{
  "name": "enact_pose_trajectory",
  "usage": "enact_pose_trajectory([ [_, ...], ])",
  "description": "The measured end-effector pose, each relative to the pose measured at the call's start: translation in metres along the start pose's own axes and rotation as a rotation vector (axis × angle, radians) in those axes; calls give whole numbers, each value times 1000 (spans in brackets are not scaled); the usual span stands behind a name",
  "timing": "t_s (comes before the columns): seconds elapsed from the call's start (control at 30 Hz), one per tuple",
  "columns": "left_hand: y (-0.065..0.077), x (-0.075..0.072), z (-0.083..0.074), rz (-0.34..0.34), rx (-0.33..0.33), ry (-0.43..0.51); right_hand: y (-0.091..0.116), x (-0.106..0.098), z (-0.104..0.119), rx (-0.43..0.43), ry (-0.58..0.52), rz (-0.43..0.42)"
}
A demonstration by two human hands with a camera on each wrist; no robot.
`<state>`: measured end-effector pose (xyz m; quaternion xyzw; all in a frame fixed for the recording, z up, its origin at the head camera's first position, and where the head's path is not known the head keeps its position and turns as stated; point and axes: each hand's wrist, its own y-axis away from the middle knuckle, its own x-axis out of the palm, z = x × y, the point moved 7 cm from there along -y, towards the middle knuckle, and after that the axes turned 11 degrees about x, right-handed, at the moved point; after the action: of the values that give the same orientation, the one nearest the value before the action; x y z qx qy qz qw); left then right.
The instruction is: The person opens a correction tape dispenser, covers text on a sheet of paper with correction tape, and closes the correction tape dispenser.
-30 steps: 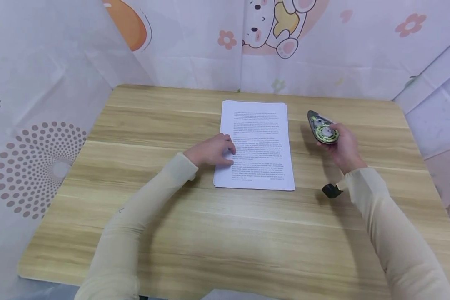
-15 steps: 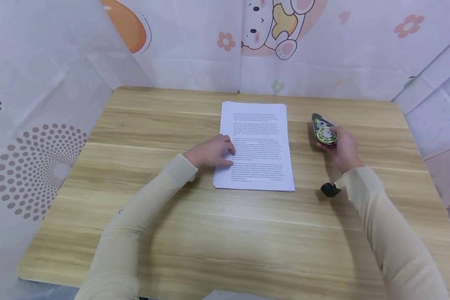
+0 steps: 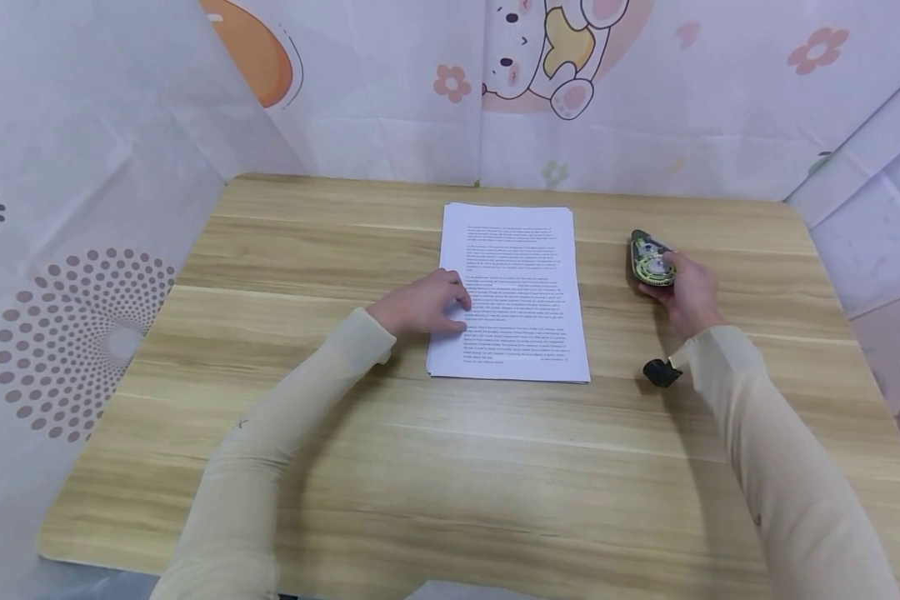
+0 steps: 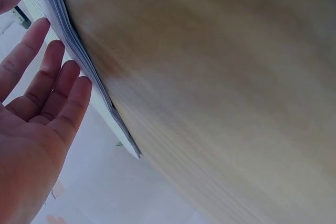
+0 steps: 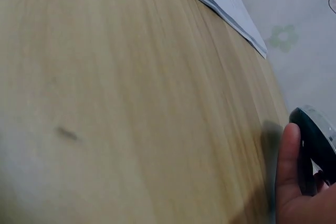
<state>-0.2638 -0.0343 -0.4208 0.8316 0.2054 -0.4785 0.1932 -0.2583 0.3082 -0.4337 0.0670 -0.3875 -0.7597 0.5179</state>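
Observation:
A stack of printed paper [image 3: 521, 292] lies on the wooden table, its long sides running away from me. My left hand [image 3: 426, 303] rests on the stack's left edge, fingers loosely bent; in the left wrist view the fingertips [image 4: 81, 85] touch the side of the sheets. To the right of the paper, my right hand [image 3: 692, 292] grips a correction tape dispenser [image 3: 651, 260] with a clear case and green wheels inside. Its narrow tip points away from me, above the table. In the right wrist view the dispenser [image 5: 317, 137] shows only partly, at the right edge.
The wooden table [image 3: 450, 467] stretches out on all sides of the paper. A printed curtain [image 3: 375, 100] hangs right behind its far edge. A small black piece [image 3: 662, 372] sits by the right cuff, the wrist camera's place.
My right hand has shifted slightly to the right with the correction tape dispenser, whose tip has turned to point more directly away. The left hand and paper stay in place.

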Motion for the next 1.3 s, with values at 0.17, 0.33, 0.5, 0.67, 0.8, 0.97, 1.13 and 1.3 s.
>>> enact_pose_trajectory([
  [0.17, 0, 0, 0, 1, -1, 2, -5, -2, 0, -6, 57, -38],
  [0.33, 0, -1, 0, -9, 0, 4, -7, -4, 1, -10, 177, -86],
  [0.5, 1, -2, -2, -23, 0, 10, -7, -4, 2, -20, 289, -104],
  [0.67, 2, -3, -2, -24, 3, 3, -9, -6, 4, -36, 323, -158],
  [0.8, 2, -2, -3, -21, 5, 0, -10, -10, 6, -41, 343, -203],
  [0.97, 2, -1, -3, -22, -3, -6, -7, -12, 8, -44, 427, -226],
  [1.13, 2, -1, -2, -21, -9, -4, -5, -14, 11, -48, 547, -271],
  [1.3, 2, -1, -3, -18, -11, 3, -5, -17, 12, -42, 698, -316],
])
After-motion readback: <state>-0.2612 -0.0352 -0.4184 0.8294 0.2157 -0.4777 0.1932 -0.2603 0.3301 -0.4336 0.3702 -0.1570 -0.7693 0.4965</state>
